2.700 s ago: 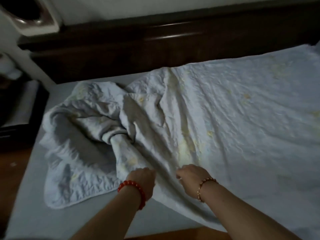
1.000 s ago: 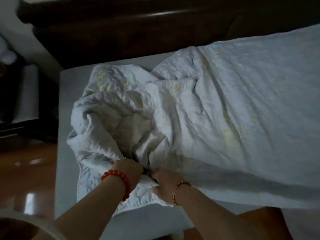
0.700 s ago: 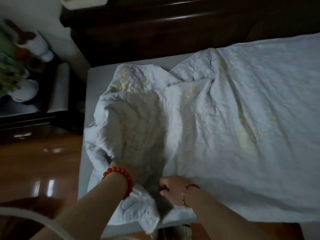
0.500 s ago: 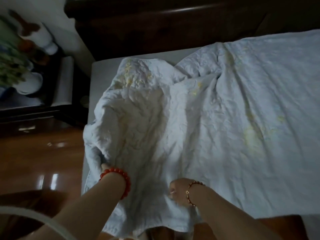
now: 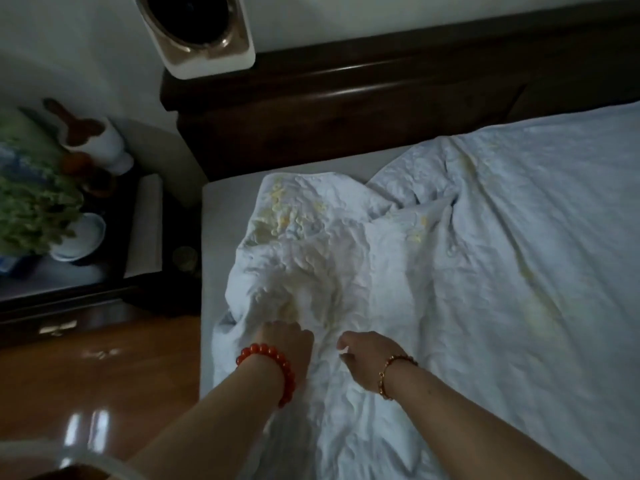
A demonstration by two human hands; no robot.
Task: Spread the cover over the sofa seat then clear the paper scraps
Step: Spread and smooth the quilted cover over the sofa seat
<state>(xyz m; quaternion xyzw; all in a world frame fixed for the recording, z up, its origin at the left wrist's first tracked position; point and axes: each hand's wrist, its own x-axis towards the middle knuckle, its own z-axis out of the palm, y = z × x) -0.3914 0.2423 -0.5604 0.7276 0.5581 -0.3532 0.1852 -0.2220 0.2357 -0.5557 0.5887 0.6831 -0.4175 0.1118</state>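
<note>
A white quilted cover [image 5: 485,271] with pale yellow patterning lies over the grey sofa seat [image 5: 228,199]. Its right part is flat, while its left end is bunched in folds with the far left corner turned back. My left hand [image 5: 285,339], wearing a red bead bracelet, is closed on a fold at the near left edge. My right hand [image 5: 363,355], with a thin beaded bracelet, pinches the fabric just beside it. The fingertips of both hands are buried in the cloth. No paper scraps are visible.
The sofa's dark wooden backrest [image 5: 381,98] runs along the far side. A dark side table [image 5: 86,271] on the left holds a green plant [image 5: 31,206] and a white bowl [image 5: 83,237]. Polished wood floor [image 5: 97,375] lies left of the seat. A white speaker-like device [image 5: 201,32] stands behind.
The bunched left part of the cover has been pulled open and drawn toward me. Both hands shifted along the near edge, still gripping fabric. The view swung left and up.
</note>
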